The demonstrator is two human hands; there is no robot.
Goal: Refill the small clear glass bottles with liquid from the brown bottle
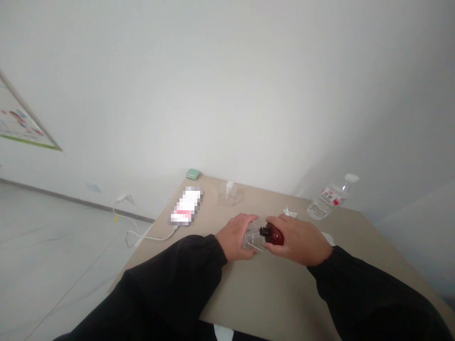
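Observation:
My left hand (234, 237) grips a clear plastic bottle (252, 237), which lies tilted on its side just above the beige table (259, 289). My right hand (297, 241) holds a dark red-brown bottle (275, 235) on its side. The black neck of this bottle points left and meets the clear bottle's end, so the two are touching or very close. A small white pump part (289, 212) lies just beyond my right hand. Part of the clear bottle is hidden by my fingers.
Along the table's far side stand a clear pump dispenser (227, 194), a water bottle (329, 199) and a small green case (192, 174). A pixelated phone (186, 205) lies at the left, its white cable (151, 237) running off the table edge towards the floor.

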